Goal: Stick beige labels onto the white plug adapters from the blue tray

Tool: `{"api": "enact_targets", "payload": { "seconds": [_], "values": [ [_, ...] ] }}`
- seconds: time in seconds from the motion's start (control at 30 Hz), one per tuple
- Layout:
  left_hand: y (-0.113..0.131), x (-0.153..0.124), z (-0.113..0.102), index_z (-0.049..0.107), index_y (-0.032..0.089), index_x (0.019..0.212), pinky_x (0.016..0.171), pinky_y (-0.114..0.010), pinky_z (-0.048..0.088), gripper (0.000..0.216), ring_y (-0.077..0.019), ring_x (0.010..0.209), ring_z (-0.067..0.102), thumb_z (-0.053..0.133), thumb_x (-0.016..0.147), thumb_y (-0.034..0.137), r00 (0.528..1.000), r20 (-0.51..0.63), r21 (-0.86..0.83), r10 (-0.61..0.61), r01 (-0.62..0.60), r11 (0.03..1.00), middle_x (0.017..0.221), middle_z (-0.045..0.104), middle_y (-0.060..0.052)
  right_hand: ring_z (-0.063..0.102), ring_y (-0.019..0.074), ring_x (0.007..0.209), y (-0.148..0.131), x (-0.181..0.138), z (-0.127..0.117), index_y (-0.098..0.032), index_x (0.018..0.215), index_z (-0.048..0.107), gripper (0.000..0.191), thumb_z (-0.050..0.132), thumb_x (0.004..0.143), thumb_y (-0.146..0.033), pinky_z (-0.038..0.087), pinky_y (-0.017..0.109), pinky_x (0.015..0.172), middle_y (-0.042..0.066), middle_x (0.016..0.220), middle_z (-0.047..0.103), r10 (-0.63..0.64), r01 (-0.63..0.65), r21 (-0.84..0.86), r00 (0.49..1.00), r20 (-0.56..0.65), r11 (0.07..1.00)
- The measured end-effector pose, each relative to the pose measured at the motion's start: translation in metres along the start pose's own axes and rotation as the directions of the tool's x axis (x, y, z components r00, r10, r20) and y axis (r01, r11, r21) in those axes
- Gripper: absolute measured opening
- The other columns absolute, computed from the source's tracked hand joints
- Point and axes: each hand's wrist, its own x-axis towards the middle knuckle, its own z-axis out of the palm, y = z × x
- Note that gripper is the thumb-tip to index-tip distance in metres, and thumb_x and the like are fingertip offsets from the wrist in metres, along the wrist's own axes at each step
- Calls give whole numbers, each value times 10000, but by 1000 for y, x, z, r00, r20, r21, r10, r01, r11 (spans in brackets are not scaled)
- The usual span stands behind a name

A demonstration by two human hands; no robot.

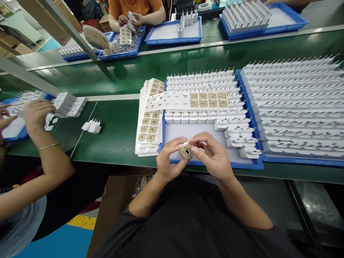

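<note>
My left hand (170, 157) is closed around a white plug charger (185, 150), its end face with a tan label and port openings turned up toward me. With fingers bent, my right hand (212, 154) has its thumb and fingertips at the charger's right edge. Behind them is a blue tray (193, 133) holding rows of white plug chargers (199, 116), pins upward, with several lying tilted on its right side. Across those rows lies a label sheet (188, 100), part of its tan stickers gone. Left of the tray is a stack of label sheets (149, 125).
A fuller blue tray of chargers (301, 114) adjoins on the right. Two or three loose chargers (92, 126) sit on the green bench (115, 132). A co-worker's arm (43, 132) reaches in at left; another person (137, 14) works opposite, near a fan (96, 37).
</note>
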Motion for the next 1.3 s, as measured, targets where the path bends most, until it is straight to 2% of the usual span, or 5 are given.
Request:
{"api": "enact_targets", "payload": {
  "seconds": [0.33, 0.63, 1.03, 1.13, 1.3],
  "values": [
    [-7, -5, -23, 591, 215, 1235, 967, -407, 614, 435, -257, 1180, 715, 794, 851, 237, 976, -135, 177, -169, 192, 965, 1229, 716, -126, 658, 222, 938, 1, -3, 17, -253, 1020, 647, 133, 621, 948, -145, 579, 379, 820, 88, 1039, 667, -438, 475, -354, 880, 185, 806],
    [-70, 9, -164, 590, 170, 1263, 850, -274, 595, 501, -206, 1098, 676, 776, 842, 367, 739, -609, 243, -288, 520, 819, 1189, 636, -115, 717, 200, 895, 103, -54, 132, -169, 998, 700, 167, 563, 941, -92, 563, 305, 834, 98, 1001, 759, 272, 84, -356, 493, 827, 931],
    [-135, 31, -290, 625, 137, 940, 1080, -483, 422, 276, -311, 1137, 577, 805, 748, 217, 662, -645, 568, -382, 750, 340, 969, 685, -70, 683, 274, 1264, 127, -59, 168, -126, 1271, 726, 382, 653, 896, -115, 517, 353, 1094, 177, 1346, 720, 273, 156, -320, 264, 925, 935],
    [-138, 36, -300, 571, 149, 859, 1120, -530, 334, 285, -355, 1234, 497, 811, 759, 265, 660, -639, 575, -395, 751, 324, 967, 609, -41, 716, 218, 1184, 80, -40, 127, -165, 1326, 696, 368, 555, 986, -172, 536, 305, 1044, 125, 1279, 757, 117, 173, -177, 308, 944, 969],
    [-139, 54, -276, 598, 132, 1046, 1131, -580, 287, 324, -430, 1355, 392, 748, 819, 307, 699, -632, 597, -334, 714, 365, 1157, 557, -95, 725, 218, 1119, 19, 19, 34, -207, 1281, 690, 307, 503, 1045, -263, 573, 343, 994, 103, 1210, 772, -32, 319, -346, 774, 633, 882]
  ]
}}
